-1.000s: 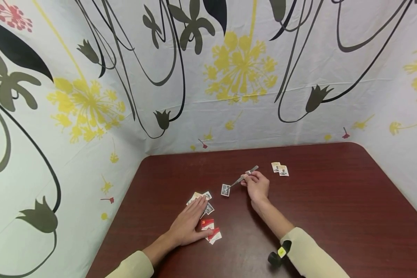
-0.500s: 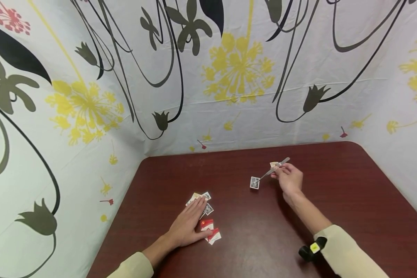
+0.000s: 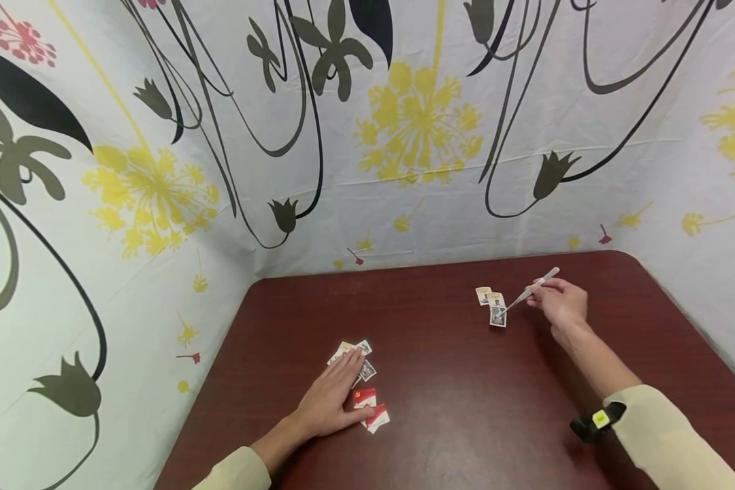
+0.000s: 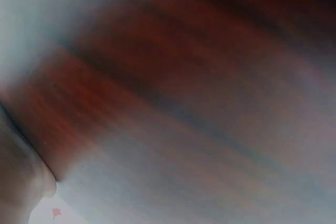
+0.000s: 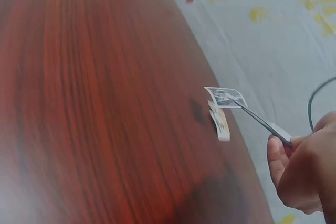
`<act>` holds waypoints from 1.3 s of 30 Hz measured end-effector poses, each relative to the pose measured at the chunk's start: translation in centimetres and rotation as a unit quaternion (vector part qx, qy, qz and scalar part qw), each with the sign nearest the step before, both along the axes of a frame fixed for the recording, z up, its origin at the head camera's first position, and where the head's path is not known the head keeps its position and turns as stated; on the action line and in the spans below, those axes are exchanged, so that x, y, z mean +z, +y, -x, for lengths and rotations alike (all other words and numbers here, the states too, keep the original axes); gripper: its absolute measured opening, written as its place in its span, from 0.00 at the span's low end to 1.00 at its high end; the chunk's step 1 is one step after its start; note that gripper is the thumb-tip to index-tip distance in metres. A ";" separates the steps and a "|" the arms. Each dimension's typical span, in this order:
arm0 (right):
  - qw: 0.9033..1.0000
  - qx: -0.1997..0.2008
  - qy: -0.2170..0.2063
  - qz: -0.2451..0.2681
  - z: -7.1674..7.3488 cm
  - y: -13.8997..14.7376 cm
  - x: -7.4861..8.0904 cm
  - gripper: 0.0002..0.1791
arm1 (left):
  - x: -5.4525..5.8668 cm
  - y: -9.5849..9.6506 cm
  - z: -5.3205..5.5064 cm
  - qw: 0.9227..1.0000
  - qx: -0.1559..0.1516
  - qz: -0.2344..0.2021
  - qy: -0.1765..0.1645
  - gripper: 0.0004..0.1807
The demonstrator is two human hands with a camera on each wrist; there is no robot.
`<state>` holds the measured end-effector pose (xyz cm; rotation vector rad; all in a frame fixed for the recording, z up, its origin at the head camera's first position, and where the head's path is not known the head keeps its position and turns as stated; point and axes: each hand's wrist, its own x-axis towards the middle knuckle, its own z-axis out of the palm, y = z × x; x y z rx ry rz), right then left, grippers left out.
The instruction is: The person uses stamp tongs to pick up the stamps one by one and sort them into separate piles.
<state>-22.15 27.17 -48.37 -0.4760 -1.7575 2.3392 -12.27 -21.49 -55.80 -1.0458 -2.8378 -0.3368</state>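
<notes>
My right hand (image 3: pixel 563 307) pinches a pair of metal tweezers (image 3: pixel 519 299) near the far right of the table. At their tips is a grey stamp (image 3: pixel 498 316) with a white border, lifted over the table in the right wrist view. Two pale yellow stamps (image 3: pixel 483 295) lie just behind it, and the grey one overlaps them in that view. My left hand (image 3: pixel 331 398) rests flat, fingers straight, over a group of stamps (image 3: pixel 367 370), partly covering them. Its thumb touches one of the red-and-white stamps (image 3: pixel 364 397). The left wrist view is mostly blurred table.
The dark red wooden table (image 3: pixel 429 381) has a rounded far corner. White cloth (image 3: pixel 343 204) printed with flowers hangs along its back and sides. A black strap with a yellow tag (image 3: pixel 599 418) sits at my right sleeve.
My right hand has carried the grey stamp in the tweezers to the right and away from me, up to the two yellowish stamps. My left hand has stayed in place.
</notes>
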 end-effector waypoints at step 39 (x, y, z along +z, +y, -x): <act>0.978 0.146 -0.027 -0.149 -4.4 0.8 -1.3 0.16 | 0.0 0.0 0.1 1.000 0.013 0.009 -0.026 0.59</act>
